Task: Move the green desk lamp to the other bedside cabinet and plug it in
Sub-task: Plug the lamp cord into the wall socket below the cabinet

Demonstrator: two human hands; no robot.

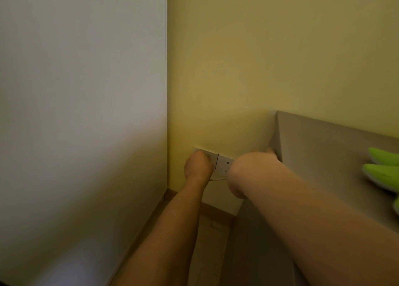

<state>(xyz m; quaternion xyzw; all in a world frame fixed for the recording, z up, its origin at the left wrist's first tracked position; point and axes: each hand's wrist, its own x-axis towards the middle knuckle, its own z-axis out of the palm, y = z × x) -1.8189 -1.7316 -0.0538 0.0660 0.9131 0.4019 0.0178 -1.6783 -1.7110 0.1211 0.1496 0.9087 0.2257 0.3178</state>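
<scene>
Part of the green desk lamp point(382, 173) shows at the right edge, resting on the grey bedside cabinet point(323, 147). Low on the yellow wall is a white double socket plate point(224, 165). My left hand point(198, 167) is a closed fist pressed against the plate's left half. A thin white cable point(218, 179) comes out from under the fist; the plug itself is hidden. My right hand point(267, 152) is mostly hidden behind my own forearm, and its fingers hold the cabinet's edge near the wall.
A pale grey wall point(82, 124) closes the left side and meets the yellow wall at a corner. A narrow strip of wooden floor point(207, 231) with a skirting board lies between that wall and the cabinet's side.
</scene>
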